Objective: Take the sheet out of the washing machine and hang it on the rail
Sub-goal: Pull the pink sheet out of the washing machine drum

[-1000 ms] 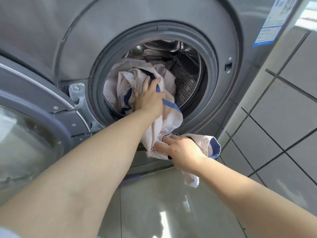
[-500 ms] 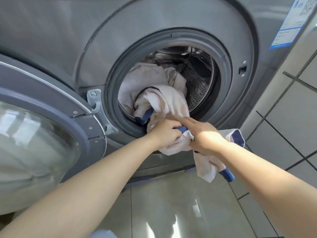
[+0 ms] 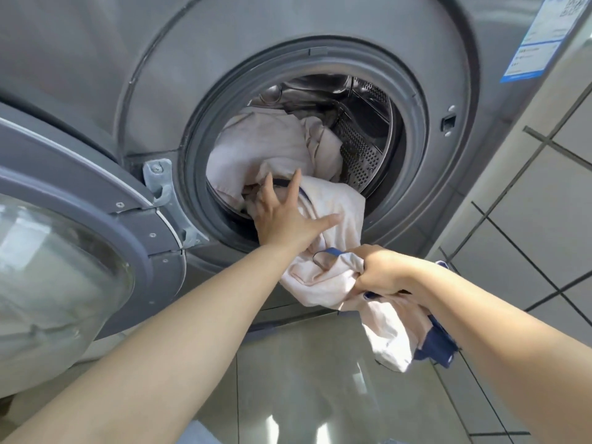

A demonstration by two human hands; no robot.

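Left hand [image 3: 285,216] is spread open, fingers splayed, laid against the sheet [image 3: 333,206] at the lower lip of the drum opening. Right hand [image 3: 381,270] is fisted tight on a bunched fold of the sheet outside the washing machine [image 3: 336,30]. Pale, blue-edged sheet is draped partly inside the drum, partly over the grey door seal [image 3: 413,129], and hung below the fist. Door [image 3: 80,193] is swung open at left.

Sheet [image 3: 272,149] sits in the drum [image 3: 362,149] just past the left hand's fingers [image 3: 293,187], trailing out into the right hand [image 3: 381,270]; door [image 3: 80,251] left.
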